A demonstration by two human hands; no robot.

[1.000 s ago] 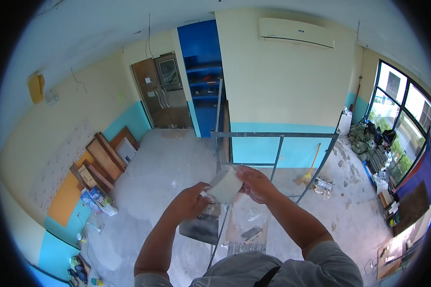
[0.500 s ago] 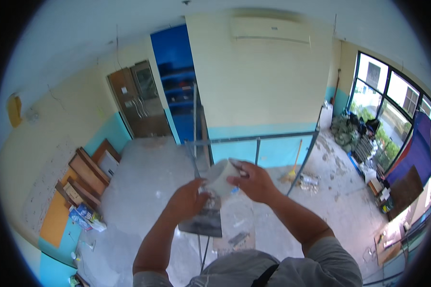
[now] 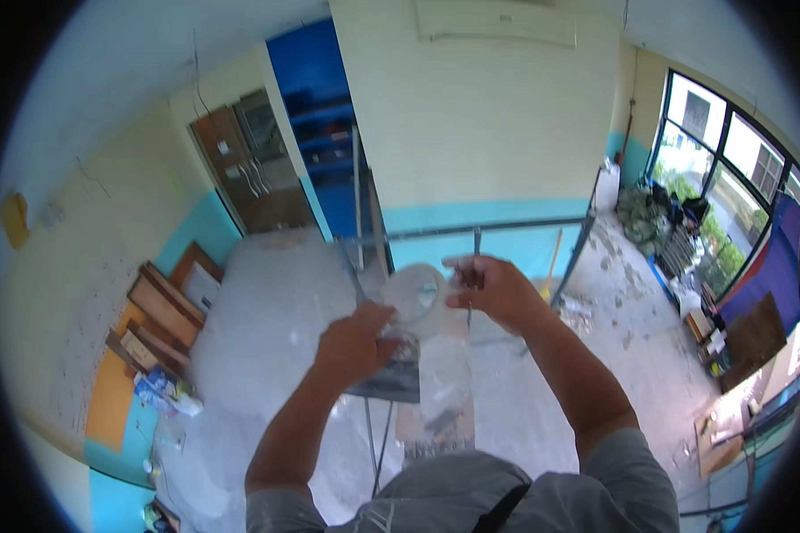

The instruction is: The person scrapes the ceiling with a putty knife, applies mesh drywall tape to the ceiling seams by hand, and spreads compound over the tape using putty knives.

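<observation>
A wide whitish ring, which looks like a roll of tape (image 3: 395, 294), is held up in front of me with its hollow core facing me. My left hand (image 3: 354, 342) grips its lower left side between thumb and fingers. Just off the roll's right side is my right hand (image 3: 493, 289), its thumb and fingers apart with nothing visible between them. Slight blur hides whether a loose end of tape runs between the hands. Below the roll lies a dark flat board (image 3: 391, 384) on thin metal legs.
A dark metal rail frame (image 3: 471, 230) stands ahead of me. Wooden panels (image 3: 164, 306) lean on the left wall, near a double door (image 3: 256, 173) and blue shelves (image 3: 316, 115). Sacks and bundles (image 3: 658, 226) are heaped by the right window. A broom (image 3: 553, 264) stands beyond the rail.
My right hand has let go of the roll and moved a little right and up. The roll has turned so its hole faces me, still in my left hand. My view has tilted slightly down.
</observation>
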